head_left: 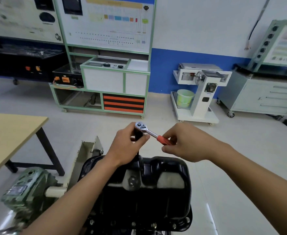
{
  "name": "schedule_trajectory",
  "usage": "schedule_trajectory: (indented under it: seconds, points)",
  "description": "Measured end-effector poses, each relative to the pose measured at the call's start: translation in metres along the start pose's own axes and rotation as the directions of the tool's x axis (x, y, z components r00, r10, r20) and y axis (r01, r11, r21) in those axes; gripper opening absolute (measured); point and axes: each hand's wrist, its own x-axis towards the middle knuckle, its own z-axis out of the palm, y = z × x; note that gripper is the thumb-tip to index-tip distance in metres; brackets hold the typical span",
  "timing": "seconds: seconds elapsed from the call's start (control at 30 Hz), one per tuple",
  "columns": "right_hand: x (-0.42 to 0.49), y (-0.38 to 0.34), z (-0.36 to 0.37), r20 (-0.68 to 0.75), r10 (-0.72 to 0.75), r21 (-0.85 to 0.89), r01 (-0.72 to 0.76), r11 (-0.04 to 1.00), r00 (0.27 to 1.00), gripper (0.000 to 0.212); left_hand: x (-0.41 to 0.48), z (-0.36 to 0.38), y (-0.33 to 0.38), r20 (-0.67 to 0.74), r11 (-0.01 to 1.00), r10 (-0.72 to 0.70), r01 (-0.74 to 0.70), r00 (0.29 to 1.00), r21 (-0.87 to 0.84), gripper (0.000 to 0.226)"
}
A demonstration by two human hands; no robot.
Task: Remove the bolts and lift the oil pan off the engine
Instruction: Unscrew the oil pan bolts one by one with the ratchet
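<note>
A black oil pan (156, 197) sits on top of the engine, with several bolts (153, 224) along its near flange. A ratchet wrench (143, 128) with a chrome head and a red handle stands on a dark extension bar (138, 150) that reaches down to the pan's far edge. My left hand (127, 146) grips the extension just under the ratchet head. My right hand (185, 143) holds the red handle (164, 140). The socket end is hidden behind my left hand and the pan.
A green engine-stand gearbox (29, 189) is at the lower left. A wooden table (9, 134) stands to the left. Training benches (109, 77), a white machine stand (200, 92) and a grey drawer cabinet (261, 94) line the far wall.
</note>
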Motion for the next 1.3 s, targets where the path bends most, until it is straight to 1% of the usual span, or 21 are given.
schedule_trajectory:
  seconds: [0.07, 0.1, 0.13, 0.23, 0.33, 0.43, 0.5, 0.57, 0.63, 0.67, 0.7, 0.77, 0.8, 0.83, 0.9, 0.93, 0.97, 1.07, 1.1, 1.23, 1.3]
  points:
    - [0.007, 0.006, -0.005, 0.002, -0.003, -0.088, 0.003, 0.996, 1.000, 0.027, -0.001, -0.001, 0.002, 0.009, 0.999, -0.002, 0.002, 1.000, -0.043, 0.024]
    - [0.011, 0.010, -0.007, -0.007, 0.008, -0.141, -0.009, 0.990, 1.000, 0.021, -0.002, -0.002, 0.002, 0.026, 0.999, 0.001, 0.000, 1.000, -0.045, 0.024]
    - [0.017, 0.012, -0.008, -0.036, 0.014, -0.181, -0.020, 0.983, 0.999, 0.015, -0.003, -0.002, 0.002, 0.050, 0.999, 0.009, -0.008, 0.999, -0.031, 0.022]
    - [0.039, 0.019, -0.005, -0.137, -0.010, -0.247, -0.025, 0.969, 0.991, 0.024, -0.004, 0.000, 0.000, 0.107, 1.000, 0.010, -0.012, 0.994, 0.017, 0.007]
    - [0.060, 0.018, 0.003, -0.203, -0.095, -0.234, 0.046, 0.971, 0.975, 0.030, -0.004, 0.001, -0.001, 0.136, 0.999, 0.024, -0.030, 0.990, 0.043, 0.011]
    - [0.067, 0.016, 0.011, -0.244, -0.185, -0.190, 0.140, 0.972, 0.952, 0.028, -0.004, 0.000, 0.000, 0.167, 0.997, 0.049, -0.058, 0.985, 0.051, 0.011]
    - [0.062, 0.018, 0.015, -0.276, -0.203, -0.154, 0.165, 0.974, 0.939, 0.027, -0.004, 0.001, 0.002, 0.163, 0.996, 0.047, -0.059, 0.985, 0.067, 0.014]
    - [0.053, 0.024, 0.016, -0.288, -0.188, -0.139, 0.153, 0.978, 0.939, 0.024, -0.004, 0.000, 0.001, 0.139, 0.995, 0.039, -0.051, 0.990, 0.082, 0.016]
    - [0.041, 0.030, 0.012, -0.271, -0.146, -0.171, 0.101, 0.980, 0.951, 0.018, -0.003, 0.000, 0.000, 0.124, 0.996, 0.025, -0.035, 0.992, 0.085, 0.013]
    - [0.035, 0.032, 0.010, -0.256, -0.125, -0.195, 0.076, 0.978, 0.959, 0.015, -0.003, 0.000, 0.000, 0.118, 0.996, 0.023, -0.033, 0.993, 0.082, 0.008]
    - [0.027, 0.032, 0.008, -0.237, -0.107, -0.213, 0.055, 0.975, 0.966, 0.017, -0.003, 0.001, 0.000, 0.112, 0.997, 0.024, -0.033, 0.993, 0.072, 0.005]
    - [0.013, 0.027, 0.006, -0.195, -0.080, -0.210, 0.038, 0.977, 0.978, 0.024, -0.003, 0.002, 0.001, 0.101, 0.998, 0.035, -0.040, 0.994, 0.052, 0.008]
    - [0.007, 0.022, 0.005, -0.160, -0.070, -0.183, 0.041, 0.982, 0.985, 0.027, -0.003, 0.003, 0.001, 0.099, 0.998, 0.036, -0.040, 0.994, 0.048, 0.004]
    - [0.002, 0.017, 0.005, -0.112, -0.062, -0.135, 0.047, 0.990, 0.992, 0.029, -0.003, 0.003, 0.001, 0.094, 0.998, 0.035, -0.039, 0.995, 0.046, 0.007]
    - [-0.005, 0.006, 0.006, -0.017, -0.069, -0.025, 0.068, 0.997, 0.997, 0.033, -0.003, 0.003, -0.001, 0.089, 0.998, 0.033, -0.038, 0.995, 0.051, 0.020]
    - [-0.007, 0.000, 0.008, 0.009, -0.082, 0.010, 0.082, 0.997, 0.997, 0.036, -0.003, 0.003, -0.001, 0.086, 0.998, 0.032, -0.037, 0.996, 0.055, 0.023]
    - [-0.009, -0.005, 0.011, 0.014, -0.097, 0.030, 0.097, 0.995, 0.995, 0.039, -0.004, 0.004, -0.002, 0.082, 0.998, 0.026, -0.031, 0.996, 0.054, 0.022]
    - [-0.009, -0.016, 0.018, -0.033, -0.142, 0.019, 0.142, 0.990, 0.989, 0.049, -0.004, 0.004, -0.002, 0.085, 0.999, 0.018, -0.022, 0.996, 0.044, 0.006]
    - [-0.008, -0.018, 0.020, -0.041, -0.152, 0.013, 0.153, 0.988, 0.988, 0.050, -0.005, 0.004, -0.001, 0.089, 0.998, 0.021, -0.026, 0.996, 0.054, 0.007]
    - [-0.002, -0.015, 0.015, -0.023, -0.166, 0.017, 0.167, 0.986, 0.986, 0.045, -0.003, 0.003, -0.001, 0.069, 0.997, 0.023, -0.028, 0.997, 0.073, 0.015]
    - [0.000, -0.010, 0.008, 0.013, -0.162, -0.018, 0.163, 0.987, 0.987, 0.040, -0.003, 0.003, -0.003, 0.072, 0.996, 0.030, -0.036, 0.997, 0.084, 0.009]
